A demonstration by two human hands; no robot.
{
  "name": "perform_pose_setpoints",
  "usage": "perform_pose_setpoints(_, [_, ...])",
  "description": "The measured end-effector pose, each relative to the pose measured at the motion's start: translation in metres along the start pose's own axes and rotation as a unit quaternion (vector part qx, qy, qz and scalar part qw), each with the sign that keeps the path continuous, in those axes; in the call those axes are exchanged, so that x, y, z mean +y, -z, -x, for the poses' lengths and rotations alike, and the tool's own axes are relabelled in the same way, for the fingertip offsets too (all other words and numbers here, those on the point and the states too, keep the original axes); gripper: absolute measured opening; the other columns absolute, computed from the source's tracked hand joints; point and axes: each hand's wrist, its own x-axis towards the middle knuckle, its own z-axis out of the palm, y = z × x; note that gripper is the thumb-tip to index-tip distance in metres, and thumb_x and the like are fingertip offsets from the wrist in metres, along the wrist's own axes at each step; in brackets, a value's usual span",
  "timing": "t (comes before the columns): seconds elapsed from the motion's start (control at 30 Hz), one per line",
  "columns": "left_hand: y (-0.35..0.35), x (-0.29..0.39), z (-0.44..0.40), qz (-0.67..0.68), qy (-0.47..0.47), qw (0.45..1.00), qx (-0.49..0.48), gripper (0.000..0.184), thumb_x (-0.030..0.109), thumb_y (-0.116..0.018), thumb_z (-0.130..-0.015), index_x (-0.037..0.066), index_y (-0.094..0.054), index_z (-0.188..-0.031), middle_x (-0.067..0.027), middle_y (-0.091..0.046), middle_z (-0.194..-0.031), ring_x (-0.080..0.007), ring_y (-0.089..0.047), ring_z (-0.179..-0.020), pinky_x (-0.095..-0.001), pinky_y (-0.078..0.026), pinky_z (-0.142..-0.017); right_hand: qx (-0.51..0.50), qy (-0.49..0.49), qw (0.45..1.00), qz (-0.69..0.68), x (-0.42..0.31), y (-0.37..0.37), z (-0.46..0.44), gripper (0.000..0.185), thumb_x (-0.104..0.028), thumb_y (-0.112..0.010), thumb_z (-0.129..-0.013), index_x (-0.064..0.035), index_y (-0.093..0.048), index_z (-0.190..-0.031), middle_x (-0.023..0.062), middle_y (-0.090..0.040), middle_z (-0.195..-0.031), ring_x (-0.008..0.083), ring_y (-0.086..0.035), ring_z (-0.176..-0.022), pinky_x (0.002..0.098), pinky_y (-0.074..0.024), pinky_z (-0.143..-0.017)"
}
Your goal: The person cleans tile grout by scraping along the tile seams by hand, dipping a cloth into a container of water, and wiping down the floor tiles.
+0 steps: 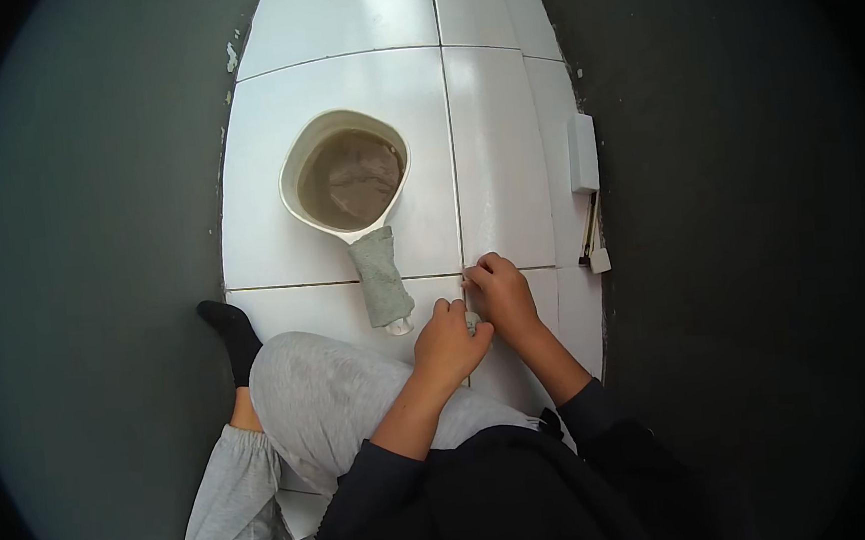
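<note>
My left hand is closed, fingers curled, beside a small grey-green lump that shows between finger and thumb. The lump has the same colour as the wrap on the dipper handle. Just ahead and to the right, my right hand is pinched close to the tile joint; whatever its fingertips hold is too small to name. A white plastic dipper with murky brownish liquid stands on the tiles, in front and to the left of both hands. Grey-green material covers most of its handle, whose white tip sticks out.
White floor tiles run between dark grey areas on both sides. By the right edge lie a white block, thin sticks and a small white piece. My bent leg in grey trousers is at the left.
</note>
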Motion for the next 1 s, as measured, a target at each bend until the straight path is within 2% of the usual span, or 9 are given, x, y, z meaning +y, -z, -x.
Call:
perform_pose_setpoints(0.23, [-0.003, 0.004, -0.003, 0.019, -0.031, 0.999, -0.018, 0.032, 0.027, -0.06, -0.078, -0.001, -0.056, -0.093, -0.0168, -0.053, -0.096, -0.0361, -0.058, -0.085, -0.0436, -0.048, -0.075, -0.006, -0.075, 0.996, 0.055, 0.043, 0.052, 0.023, 0.006, -0.003, -0.065, -0.075, -0.0045, -0.064, -0.081, 0.01, -0.056, -0.082, 0.0287, -0.058, -0.08, 0.0386, -0.0486, -0.07])
perform_pose_setpoints(0.3, [-0.003, 0.008, -0.003, 0.023, -0.061, 0.997, -0.034, 0.032, 0.027, -0.06, -0.078, 0.0, -0.056, -0.094, -0.0159, -0.053, -0.096, -0.0356, -0.057, -0.085, -0.0433, -0.048, -0.075, 0.022, -0.106, 0.993, 0.052, 0.045, 0.057, 0.025, 0.006, -0.004, -0.065, -0.076, -0.004, -0.063, -0.081, 0.0098, -0.056, -0.083, 0.0284, -0.058, -0.08, 0.0388, -0.0488, -0.071])
perform_pose_setpoints(0.5, [-0.009, 0.001, -0.003, 0.025, -0.078, 0.997, -0.014, 0.031, 0.027, -0.06, -0.077, 0.0, -0.056, -0.093, -0.0152, -0.052, -0.095, -0.0343, -0.057, -0.084, -0.0425, -0.048, -0.075, 0.023, -0.022, 0.999, 0.038, 0.01, 0.006, 0.012, 0.006, -0.005, -0.066, -0.075, -0.0032, -0.063, -0.081, 0.0095, -0.056, -0.084, 0.0283, -0.058, -0.082, 0.0372, -0.0504, -0.07])
perform_pose_setpoints(0.6, [-0.006, -0.002, 0.0, 0.027, -0.063, 0.997, -0.021, 0.031, 0.026, -0.061, -0.077, 0.0, -0.056, -0.092, -0.0148, -0.052, -0.095, -0.0339, -0.057, -0.084, -0.0418, -0.048, -0.074, 0.013, -0.03, 0.999, 0.039, 0.021, 0.026, 0.015, 0.006, -0.005, -0.066, -0.075, -0.0031, -0.063, -0.08, 0.0098, -0.056, -0.084, 0.0283, -0.058, -0.083, 0.0377, -0.0502, -0.07])
perform_pose_setpoints(0.73, [-0.005, 0.005, -0.003, 0.029, -0.059, 0.997, -0.032, 0.03, 0.026, -0.061, -0.077, 0.0, -0.056, -0.092, -0.0147, -0.052, -0.094, -0.0337, -0.057, -0.083, -0.0413, -0.048, -0.073, 0.031, -0.109, 0.991, 0.077, 0.054, 0.069, 0.033, 0.009, -0.004, -0.067, -0.076, -0.0037, -0.064, -0.085, 0.0105, -0.056, -0.085, 0.0293, -0.058, -0.082, 0.0395, -0.0483, -0.071])
perform_pose_setpoints(0.83, [-0.008, 0.008, -0.004, 0.035, -0.072, 0.996, -0.033, 0.03, 0.026, -0.061, -0.076, 0.0, -0.056, -0.092, -0.0147, -0.052, -0.094, -0.0336, -0.057, -0.083, -0.0411, -0.048, -0.073, 0.035, -0.11, 0.991, 0.073, 0.056, 0.065, 0.033, 0.01, -0.004, -0.067, -0.076, -0.003, -0.064, -0.085, 0.0109, -0.056, -0.085, 0.0294, -0.058, -0.083, 0.0393, -0.0483, -0.072])
perform_pose_setpoints(0.93, [-0.011, 0.007, -0.005, 0.029, -0.07, 0.997, -0.033, 0.03, 0.026, -0.061, -0.076, 0.0, -0.056, -0.092, -0.0147, -0.052, -0.093, -0.0337, -0.057, -0.083, -0.0412, -0.048, -0.073, 0.029, -0.053, 0.997, 0.052, 0.036, 0.035, 0.027, 0.009, -0.005, -0.066, -0.077, -0.0029, -0.063, -0.086, 0.0108, -0.056, -0.087, 0.0291, -0.058, -0.084, 0.0391, -0.0489, -0.074])
perform_pose_setpoints(1.0, [-0.008, 0.005, -0.003, 0.021, -0.065, 0.997, -0.034, 0.03, 0.025, -0.061, -0.076, 0.001, -0.056, -0.093, -0.0146, -0.052, -0.093, -0.0339, -0.057, -0.083, -0.0416, -0.048, -0.073, 0.027, -0.051, 0.997, 0.051, 0.031, 0.03, 0.025, 0.01, -0.005, -0.066, -0.077, -0.0036, -0.064, -0.086, 0.0106, -0.056, -0.087, 0.0291, -0.057, -0.085, 0.0391, -0.049, -0.074])
